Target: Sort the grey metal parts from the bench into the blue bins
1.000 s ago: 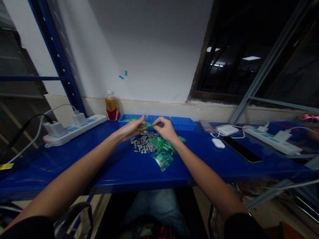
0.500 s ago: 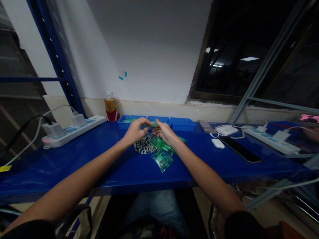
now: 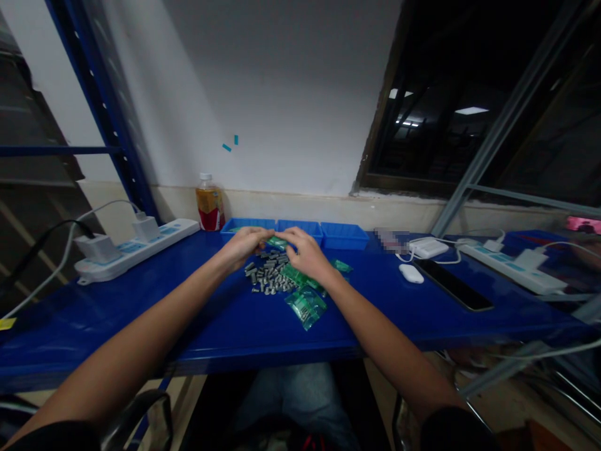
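Since a second ago the small green bag (image 3: 276,242) has been lowered closer over the pile of metal parts (image 3: 268,275), where it is pinched at either end between the left hand (image 3: 244,244) and right hand (image 3: 305,250), suggesting it is being sealed.

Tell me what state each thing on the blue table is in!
small green bag: pinched between left hand and right hand.
metal parts: loose in a pile.
filled green bag: lying flat.
drink bottle: upright, capped.
power strip: chargers plugged in.
phone: screen dark.
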Demonstrator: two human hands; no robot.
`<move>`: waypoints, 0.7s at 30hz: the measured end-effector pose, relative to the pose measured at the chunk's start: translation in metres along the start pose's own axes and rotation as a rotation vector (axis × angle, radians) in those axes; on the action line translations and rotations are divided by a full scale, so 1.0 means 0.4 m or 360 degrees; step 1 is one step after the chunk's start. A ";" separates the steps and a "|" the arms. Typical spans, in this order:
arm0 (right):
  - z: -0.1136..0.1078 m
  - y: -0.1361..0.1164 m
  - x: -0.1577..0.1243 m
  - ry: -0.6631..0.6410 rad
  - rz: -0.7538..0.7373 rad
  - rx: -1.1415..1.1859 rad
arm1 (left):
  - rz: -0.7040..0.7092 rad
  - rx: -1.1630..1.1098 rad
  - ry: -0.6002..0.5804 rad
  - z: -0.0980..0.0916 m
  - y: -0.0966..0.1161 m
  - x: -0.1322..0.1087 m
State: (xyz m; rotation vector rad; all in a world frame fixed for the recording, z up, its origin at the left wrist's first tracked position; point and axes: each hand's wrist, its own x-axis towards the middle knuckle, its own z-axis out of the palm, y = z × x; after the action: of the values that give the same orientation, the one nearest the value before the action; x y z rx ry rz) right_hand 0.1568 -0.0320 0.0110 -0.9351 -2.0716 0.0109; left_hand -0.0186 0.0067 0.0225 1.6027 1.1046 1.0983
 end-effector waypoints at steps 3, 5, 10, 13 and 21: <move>-0.029 0.033 0.008 0.0030 0.0097 0.0003 | 0.0251 0.0421 0.0372 -0.057 0.007 0.036; -0.065 0.072 0.010 0.0122 0.0271 -0.0004 | 0.0503 0.0910 0.0648 -0.101 0.012 0.061; -0.160 0.143 -0.032 -0.0152 0.0528 -0.0209 | 0.0582 0.1646 0.0575 -0.127 -0.001 0.052; -0.183 0.128 -0.073 -0.0457 0.0478 -0.0300 | 0.0635 0.1752 0.0184 -0.063 -0.015 -0.009; -0.117 0.045 -0.077 -0.0825 0.0122 -0.0335 | 0.0300 0.1529 -0.0618 0.075 -0.004 -0.057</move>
State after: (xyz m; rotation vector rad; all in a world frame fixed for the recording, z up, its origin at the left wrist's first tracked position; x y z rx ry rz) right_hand 0.2120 -0.0527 0.0141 -1.2392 -2.5458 0.0849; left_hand 0.0047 -0.0199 0.0100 2.5628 1.3038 0.2858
